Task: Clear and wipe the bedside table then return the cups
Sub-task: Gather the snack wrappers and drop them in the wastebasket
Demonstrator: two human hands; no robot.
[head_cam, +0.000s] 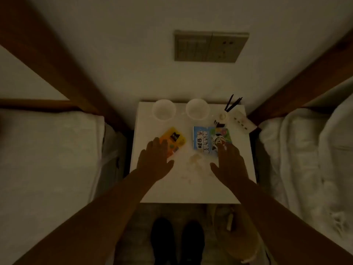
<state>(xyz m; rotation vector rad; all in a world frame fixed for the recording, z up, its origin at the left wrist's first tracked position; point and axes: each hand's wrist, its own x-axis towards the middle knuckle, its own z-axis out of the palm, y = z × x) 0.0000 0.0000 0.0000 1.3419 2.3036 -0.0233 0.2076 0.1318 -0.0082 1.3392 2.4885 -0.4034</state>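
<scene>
Two white cups stand at the back of the white bedside table (193,190): a left cup (163,109) and a right cup (197,109). A yellow snack packet (174,139) lies at mid-left and a blue-and-white packet (208,139) at mid-right. My left hand (155,159) hovers flat with fingers apart, its fingertips over the yellow packet's near edge. My right hand (229,162) is spread the same way, fingertips at the blue packet's near right corner. Neither hand holds anything. Crumbs or stains (194,159) mark the tabletop between my hands.
A white remote (242,119), a small round item (222,116) and dark sticks (232,104) sit at the table's back right. Beds with white linen flank the table, left (47,150) and right (305,150). A switch panel (210,46) is on the wall. A white bag (227,232) lies on the floor.
</scene>
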